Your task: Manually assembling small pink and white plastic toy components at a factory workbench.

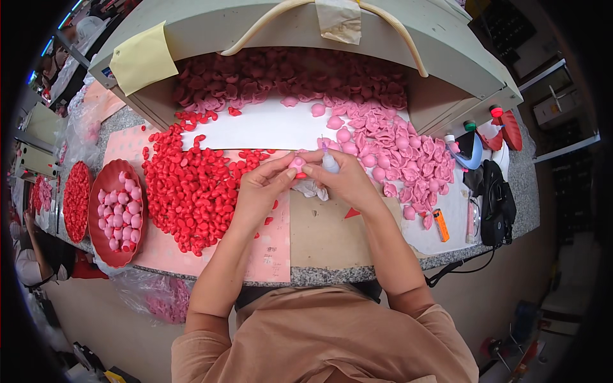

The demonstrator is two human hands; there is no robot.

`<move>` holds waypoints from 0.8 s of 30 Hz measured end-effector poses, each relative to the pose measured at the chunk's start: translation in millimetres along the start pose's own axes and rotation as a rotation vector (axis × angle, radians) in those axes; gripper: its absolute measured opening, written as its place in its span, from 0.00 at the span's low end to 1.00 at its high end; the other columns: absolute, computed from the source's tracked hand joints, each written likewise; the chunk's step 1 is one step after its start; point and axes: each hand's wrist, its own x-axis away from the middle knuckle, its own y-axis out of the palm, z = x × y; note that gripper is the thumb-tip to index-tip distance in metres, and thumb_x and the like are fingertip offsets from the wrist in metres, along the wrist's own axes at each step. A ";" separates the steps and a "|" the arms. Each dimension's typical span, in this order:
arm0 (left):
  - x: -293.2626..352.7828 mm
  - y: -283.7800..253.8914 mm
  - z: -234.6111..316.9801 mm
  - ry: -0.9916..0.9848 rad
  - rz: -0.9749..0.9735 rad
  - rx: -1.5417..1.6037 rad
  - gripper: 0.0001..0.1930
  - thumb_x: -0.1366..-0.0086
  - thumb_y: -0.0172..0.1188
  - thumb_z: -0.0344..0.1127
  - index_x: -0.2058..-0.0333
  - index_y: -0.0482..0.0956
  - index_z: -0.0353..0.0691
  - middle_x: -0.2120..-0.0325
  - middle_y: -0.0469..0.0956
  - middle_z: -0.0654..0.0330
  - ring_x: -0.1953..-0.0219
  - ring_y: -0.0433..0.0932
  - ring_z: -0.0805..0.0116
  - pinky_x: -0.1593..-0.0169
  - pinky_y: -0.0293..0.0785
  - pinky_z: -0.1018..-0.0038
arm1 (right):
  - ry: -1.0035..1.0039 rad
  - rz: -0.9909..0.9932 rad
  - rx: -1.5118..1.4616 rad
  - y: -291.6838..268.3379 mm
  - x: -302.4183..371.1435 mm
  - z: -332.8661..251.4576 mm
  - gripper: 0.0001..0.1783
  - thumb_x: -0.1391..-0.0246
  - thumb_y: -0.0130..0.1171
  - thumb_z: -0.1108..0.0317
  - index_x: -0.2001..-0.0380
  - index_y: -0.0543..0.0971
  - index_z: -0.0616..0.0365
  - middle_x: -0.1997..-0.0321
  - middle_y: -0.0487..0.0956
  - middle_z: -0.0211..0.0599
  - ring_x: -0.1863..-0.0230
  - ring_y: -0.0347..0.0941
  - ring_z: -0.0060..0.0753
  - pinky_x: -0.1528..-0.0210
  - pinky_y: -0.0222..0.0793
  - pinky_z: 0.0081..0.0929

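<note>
Over the middle of the table, both hands meet at a small round pink piece with a red part under it [297, 167]. My left hand [263, 184] pinches it between thumb and fingers. From the other side, my right hand [348, 182] has its thumb and fingertips on the same piece. A small white squeeze bottle [329, 162] with a thin purple needle tip is tucked in my right hand, its tip pointing away from me. Beneath the hands lies a crumpled white cloth or tissue [311, 189].
Loose red pieces [198, 191] are heaped at left; pink shells and balls [383, 143] spread at right and inside the grey hood [440, 57]. A red oval tray [102, 246] holds pink-and-red pieces. An orange lighter [440, 225] and a black pouch [497, 204] lie at right.
</note>
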 end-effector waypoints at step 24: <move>-1.1 -2.1 4.6 0.101 -0.026 0.019 0.16 0.39 0.56 0.26 0.52 0.73 0.33 0.58 0.76 0.58 0.56 0.74 0.75 0.51 0.70 0.79 | -0.096 0.024 0.020 7.3 2.9 -9.3 0.15 0.46 0.58 0.68 0.55 0.77 0.59 0.76 0.73 0.22 0.76 0.65 0.09 0.76 0.60 0.11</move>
